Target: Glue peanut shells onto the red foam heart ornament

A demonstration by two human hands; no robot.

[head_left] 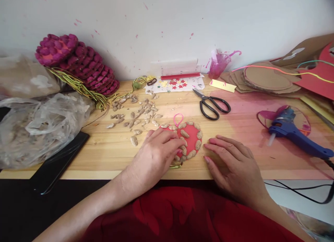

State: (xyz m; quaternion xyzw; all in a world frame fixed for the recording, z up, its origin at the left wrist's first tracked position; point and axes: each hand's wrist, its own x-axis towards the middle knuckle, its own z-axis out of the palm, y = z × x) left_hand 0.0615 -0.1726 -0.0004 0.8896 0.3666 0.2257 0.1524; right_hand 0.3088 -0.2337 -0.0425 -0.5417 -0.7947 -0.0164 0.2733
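Observation:
A red disc [192,133] lies near the table's front edge, ringed with unshelled peanuts [198,144], with more peanuts across its middle. A pink cord loop [178,119] sticks out at its far edge. My left hand [156,151] covers the disc's left part. Its fingers are curled together, with the tips at a peanut [183,150] on the disc; the grip is partly hidden. My right hand [232,162] rests on the table just right of the disc, fingers stretched out and holding nothing.
Loose peanuts [147,111] lie behind the disc. Scissors [212,104], star stickers [177,83] and a stained cup [218,66] stand farther back. At right are a blue glue gun [294,130] and cardboard discs [268,80]; at left, a plastic bag [49,127] and phone [61,162].

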